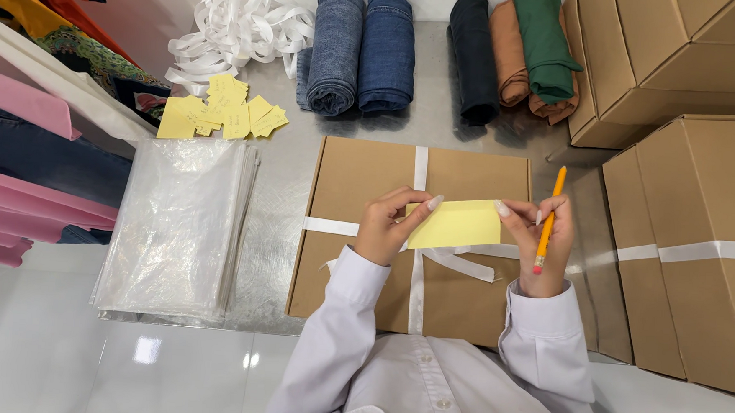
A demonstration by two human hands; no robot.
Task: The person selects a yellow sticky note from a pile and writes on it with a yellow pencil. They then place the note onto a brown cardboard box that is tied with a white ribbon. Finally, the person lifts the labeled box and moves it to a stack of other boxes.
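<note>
- Yellow note [457, 224] is being held by both ends above the box [358, 231], over its white ribbon [421, 163]
- Left hand [387, 226] is being pinched onto the note's left end
- Right hand [542, 237] is being closed on the right end, pencil [548, 216] also gripped, tip upward
- Bags [174, 226] are lying left of the box

A clothing packing room: ribboned cardboard boxes [700, 249], rolled jeans [360, 51], plastic bags [173, 230].
</note>
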